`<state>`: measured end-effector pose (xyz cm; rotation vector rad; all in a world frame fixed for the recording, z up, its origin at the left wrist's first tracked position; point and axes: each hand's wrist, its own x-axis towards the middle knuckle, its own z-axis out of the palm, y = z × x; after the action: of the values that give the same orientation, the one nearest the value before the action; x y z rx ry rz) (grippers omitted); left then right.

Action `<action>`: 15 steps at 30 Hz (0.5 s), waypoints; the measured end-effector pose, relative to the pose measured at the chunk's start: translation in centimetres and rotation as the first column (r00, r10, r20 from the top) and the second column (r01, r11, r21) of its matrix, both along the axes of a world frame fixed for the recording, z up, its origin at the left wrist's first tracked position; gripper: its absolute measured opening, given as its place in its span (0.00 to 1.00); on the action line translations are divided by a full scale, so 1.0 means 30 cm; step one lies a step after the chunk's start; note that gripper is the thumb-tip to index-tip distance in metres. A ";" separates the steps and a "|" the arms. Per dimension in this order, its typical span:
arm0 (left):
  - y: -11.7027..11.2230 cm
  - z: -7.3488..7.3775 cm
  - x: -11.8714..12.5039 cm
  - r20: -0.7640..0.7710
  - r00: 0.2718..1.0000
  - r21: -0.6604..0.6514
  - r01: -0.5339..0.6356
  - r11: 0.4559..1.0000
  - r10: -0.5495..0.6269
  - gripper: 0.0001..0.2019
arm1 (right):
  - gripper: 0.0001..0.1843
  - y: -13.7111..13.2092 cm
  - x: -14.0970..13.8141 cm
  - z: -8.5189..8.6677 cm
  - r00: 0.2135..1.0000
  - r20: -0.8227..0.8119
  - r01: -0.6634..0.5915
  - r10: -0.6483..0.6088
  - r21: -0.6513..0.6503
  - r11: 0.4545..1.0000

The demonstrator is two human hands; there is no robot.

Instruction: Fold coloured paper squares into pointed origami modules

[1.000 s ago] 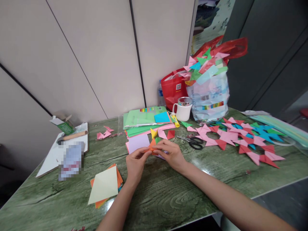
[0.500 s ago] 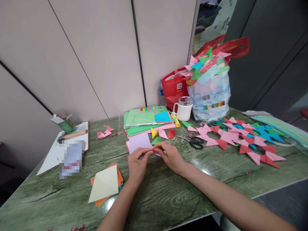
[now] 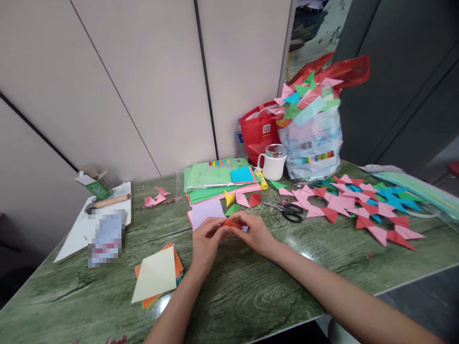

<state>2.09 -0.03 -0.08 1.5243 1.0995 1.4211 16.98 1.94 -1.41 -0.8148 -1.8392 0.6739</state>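
Compared with half a second ago, the orange paper (image 3: 233,223) has turned slightly and shows more of its surface. It is between the two hands, at the near side of the purple sheet (image 3: 207,211). The left hand (image 3: 207,236) and the right hand (image 3: 257,234) both pinch it, fingers curled over and thumbs pointing inward. The left forearm rises from the bottom edge; the right one crosses from the lower right. Just beyond lies a green folded piece (image 3: 233,209); black scissors (image 3: 291,214) rest to the right.

Pale panelled wall (image 3: 143,81), dark seams (image 3: 205,76); dark grey panels (image 3: 401,100) at right; green wood-grain table (image 3: 272,291), glare (image 3: 304,256).
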 end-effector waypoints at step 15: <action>0.004 0.007 -0.001 0.074 0.997 -0.047 0.015 0.999 -0.011 0.05 | 0.11 0.012 0.003 0.000 0.989 -0.149 -0.016 0.008 -0.052 0.999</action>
<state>2.05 0.09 0.14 1.4314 1.0695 1.4214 17.07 2.30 -1.40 -0.7676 -1.6987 0.7736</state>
